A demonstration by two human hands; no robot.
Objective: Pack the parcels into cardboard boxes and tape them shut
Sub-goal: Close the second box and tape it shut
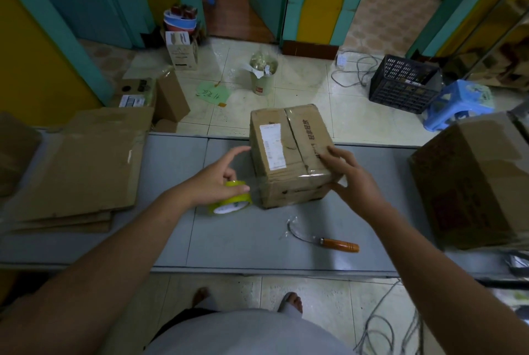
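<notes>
- Centrally, a closed cardboard box (289,154) sits on the grey table (257,240), turned a little so that one corner points toward the lower middle of the frame.
- A white shipping label (273,145) lies on the box's top, left of the centre seam. Clear glossy tape runs along that seam and across the near edge.
- The left hand (217,183), just left of the box, grasps a yellow-green tape roll (232,200). The thumb lies over the roll's top, and the index finger sticks out toward the box's left side.
- The roll rests on or just above the table, close to the box's near-left face. I cannot tell whether tape joins them.
- The right hand (352,177) is unclenched, its fingers spread and laid on the box's top near the right corner, with the thumb against the corner below.
- Below the box, a knife (340,246) with an orange wooden handle and a curved blade lies flat on the table, apart from both hands.
- Flattened cardboard (80,177) is stacked at the left of the frame, and a large carton (472,180) stands at the right edge.
- On the tiled floor beyond, in the upper half, stand a bin (263,74) stuffed with scraps, a black crate (403,82) and a blue stool (458,102). Cables (355,68) and a green paper (211,92) lie there too.
</notes>
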